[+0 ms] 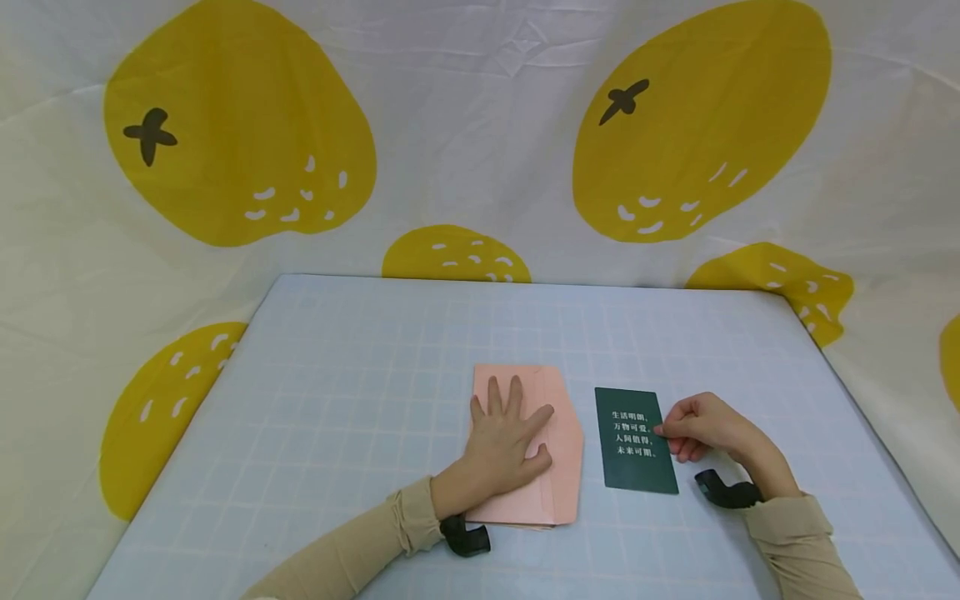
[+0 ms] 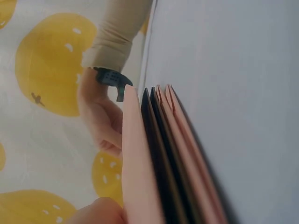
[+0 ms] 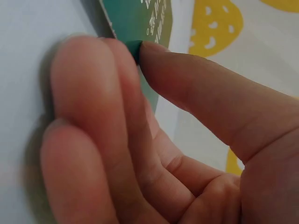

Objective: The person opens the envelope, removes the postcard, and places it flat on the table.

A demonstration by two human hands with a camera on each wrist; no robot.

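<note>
A pink envelope [image 1: 566,433] tops a small stack near the middle of the table. My left hand [image 1: 504,446] rests on it with the fingers spread. From the side, the left wrist view shows dark layers [image 2: 156,135] between the top pink envelope [image 2: 135,154] and more pink ones [image 2: 180,135] below. To the right of the stack is a dark green card [image 1: 633,462] printed with white Chinese characters. My right hand [image 1: 708,429] pinches its right edge between thumb and index finger; the right wrist view shows the thumb [image 3: 187,79] pressing the card [image 3: 126,18].
A light blue gridded cloth [image 1: 360,400] covers the table. Behind and at both sides hangs a white curtain [image 1: 465,150] with large yellow fruit prints. Black wrist-worn pieces [image 1: 727,490] sit at both wrists, close to the tabletop.
</note>
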